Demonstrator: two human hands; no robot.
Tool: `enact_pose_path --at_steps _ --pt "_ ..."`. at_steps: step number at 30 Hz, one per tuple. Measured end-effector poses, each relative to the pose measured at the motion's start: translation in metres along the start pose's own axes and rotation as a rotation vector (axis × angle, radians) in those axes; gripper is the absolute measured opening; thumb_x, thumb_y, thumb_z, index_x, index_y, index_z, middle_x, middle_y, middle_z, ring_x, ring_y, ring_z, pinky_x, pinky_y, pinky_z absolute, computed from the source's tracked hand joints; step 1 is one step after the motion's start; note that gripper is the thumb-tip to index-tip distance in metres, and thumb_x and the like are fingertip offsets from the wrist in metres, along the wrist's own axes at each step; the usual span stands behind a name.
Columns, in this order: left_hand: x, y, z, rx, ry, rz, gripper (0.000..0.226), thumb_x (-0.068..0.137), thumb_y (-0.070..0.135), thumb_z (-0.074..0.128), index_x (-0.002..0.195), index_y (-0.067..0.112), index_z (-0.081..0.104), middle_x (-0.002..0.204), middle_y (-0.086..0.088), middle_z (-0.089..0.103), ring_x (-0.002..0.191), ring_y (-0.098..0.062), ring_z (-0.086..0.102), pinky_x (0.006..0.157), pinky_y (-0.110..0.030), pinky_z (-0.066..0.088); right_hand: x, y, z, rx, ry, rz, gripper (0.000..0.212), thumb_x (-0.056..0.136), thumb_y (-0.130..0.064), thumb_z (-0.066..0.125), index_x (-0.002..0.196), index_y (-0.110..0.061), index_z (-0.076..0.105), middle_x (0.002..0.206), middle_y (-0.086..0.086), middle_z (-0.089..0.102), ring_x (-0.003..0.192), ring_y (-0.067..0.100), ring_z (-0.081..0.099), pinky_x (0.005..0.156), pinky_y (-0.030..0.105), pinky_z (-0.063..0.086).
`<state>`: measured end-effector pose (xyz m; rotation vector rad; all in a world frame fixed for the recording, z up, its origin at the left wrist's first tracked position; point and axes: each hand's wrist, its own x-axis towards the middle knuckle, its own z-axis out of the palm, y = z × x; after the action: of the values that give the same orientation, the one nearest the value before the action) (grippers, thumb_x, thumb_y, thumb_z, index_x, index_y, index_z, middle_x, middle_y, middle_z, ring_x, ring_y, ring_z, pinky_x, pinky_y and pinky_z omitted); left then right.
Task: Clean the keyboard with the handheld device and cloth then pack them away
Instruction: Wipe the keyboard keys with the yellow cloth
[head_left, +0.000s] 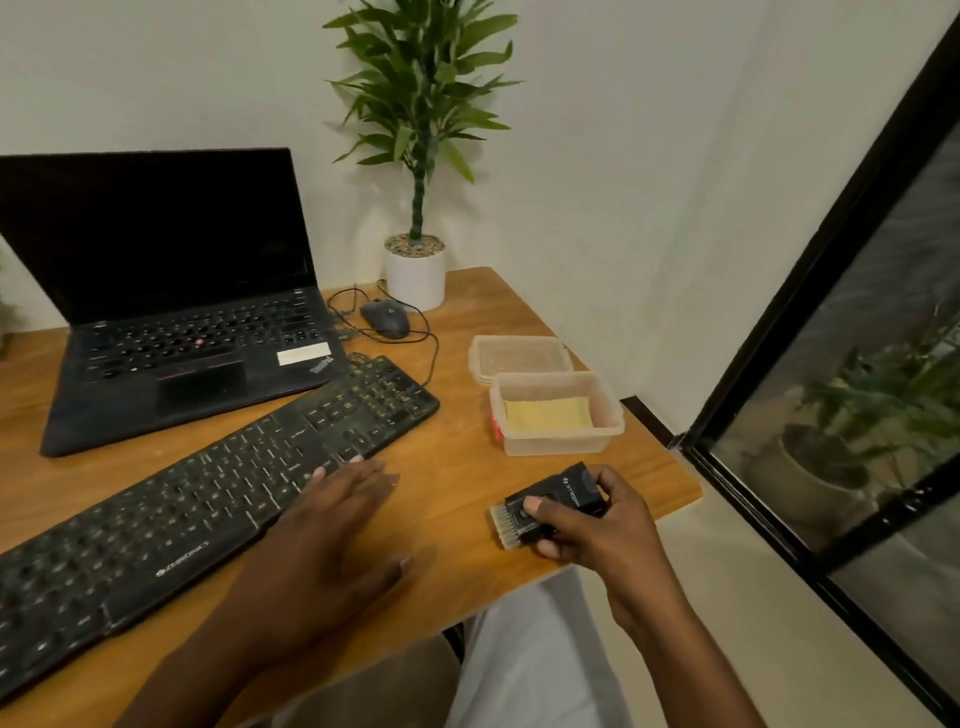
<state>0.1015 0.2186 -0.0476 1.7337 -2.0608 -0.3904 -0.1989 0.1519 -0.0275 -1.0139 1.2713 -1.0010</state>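
Note:
A black dusty keyboard (218, 488) lies diagonally across the wooden desk (452, 467). My left hand (332, 525) rests flat with straight fingers on the keyboard's near right edge. My right hand (587, 519) grips a small black handheld device with a pale brush head (540, 506), held just above the desk to the right of the keyboard, bristles pointing left. A folded yellow cloth (548, 413) lies inside an open clear plastic box (558, 441) beyond the device.
The box's lid (519, 356) lies behind the box. An open black laptop (171, 312) stands at the back left, with a wired mouse (385, 317) and a potted plant (415, 275) behind. The desk's right edge is near a dark glass door (831, 364).

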Motion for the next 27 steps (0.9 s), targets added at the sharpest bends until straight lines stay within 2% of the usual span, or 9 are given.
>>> enact_pose_path --at_steps 2,6,11,14,16,20,24,27 --pt "0.005 0.008 0.005 -0.004 0.005 0.020 0.086 0.084 0.086 0.046 0.159 0.048 0.030 0.166 0.033 0.014 0.150 0.016 0.002 0.124 -0.025 0.003 -0.001 0.003 -0.004 -0.001 0.002 0.013 0.052 0.070 -0.011 0.097 0.110 -0.005 0.064 0.101 0.016 0.078 0.090 0.032 0.079 0.076 0.044 0.066" --pt "0.013 0.017 0.010 -0.015 -0.010 0.033 0.084 0.084 0.082 0.049 0.158 0.045 0.033 0.166 0.029 0.020 0.151 0.012 0.009 0.122 -0.020 0.000 0.000 0.003 -0.007 0.017 -0.008 0.036 0.057 0.067 -0.009 0.098 0.110 -0.005 0.062 0.100 0.015 0.079 0.090 0.031 0.080 0.076 0.042 0.066" --pt "0.014 0.018 0.013 -0.037 -0.025 0.033 0.084 0.084 0.082 0.051 0.158 0.045 0.036 0.165 0.029 0.023 0.152 0.012 0.008 0.127 -0.028 0.006 0.003 0.002 -0.004 0.045 -0.027 0.028 0.054 0.071 -0.003 0.094 0.113 -0.001 0.059 0.099 0.015 0.079 0.090 0.031 0.080 0.075 0.040 0.066" --pt "0.014 0.019 0.012 -0.044 -0.024 0.026 0.084 0.083 0.083 0.050 0.157 0.046 0.035 0.165 0.029 0.022 0.151 0.014 0.006 0.125 -0.024 0.003 0.001 0.001 0.000 0.068 -0.069 0.003 0.051 0.075 0.000 0.091 0.112 -0.001 0.057 0.100 0.018 0.078 0.090 0.034 0.079 0.073 0.039 0.066" --pt "0.013 0.020 0.012 -0.057 -0.016 0.024 0.083 0.083 0.083 0.049 0.157 0.047 0.035 0.165 0.030 0.022 0.150 0.015 0.006 0.127 -0.029 0.008 0.001 0.001 0.001 0.078 -0.089 -0.001 0.049 0.077 0.000 0.089 0.114 -0.003 0.056 0.101 0.018 0.078 0.091 0.035 0.079 0.073 0.041 0.067" --pt "0.014 0.026 0.011 -0.145 0.003 0.015 0.077 0.086 0.081 0.053 0.154 0.051 0.038 0.161 0.036 0.025 0.150 0.011 0.017 0.126 -0.041 0.028 0.003 0.002 0.001 0.152 -0.117 0.014 0.045 0.082 -0.002 0.086 0.118 -0.006 0.060 0.111 0.022 0.075 0.096 0.038 0.078 0.072 0.041 0.067" --pt "0.020 0.036 0.011 -0.161 0.009 0.042 0.077 0.084 0.083 0.051 0.154 0.053 0.038 0.160 0.040 0.023 0.150 0.013 0.015 0.126 -0.039 0.028 0.006 0.001 -0.003 0.228 -0.163 0.051 0.040 0.089 -0.007 0.080 0.124 -0.008 0.060 0.119 0.022 0.073 0.103 0.038 0.077 0.074 0.037 0.067" --pt "0.023 0.035 0.013 -0.151 -0.010 0.039 0.078 0.084 0.084 0.050 0.155 0.053 0.036 0.161 0.038 0.023 0.152 0.008 0.018 0.125 -0.040 0.031 0.009 0.001 -0.010 0.245 -0.181 0.065 0.035 0.094 -0.009 0.075 0.125 -0.009 0.059 0.119 0.020 0.074 0.104 0.036 0.077 0.075 0.037 0.067"
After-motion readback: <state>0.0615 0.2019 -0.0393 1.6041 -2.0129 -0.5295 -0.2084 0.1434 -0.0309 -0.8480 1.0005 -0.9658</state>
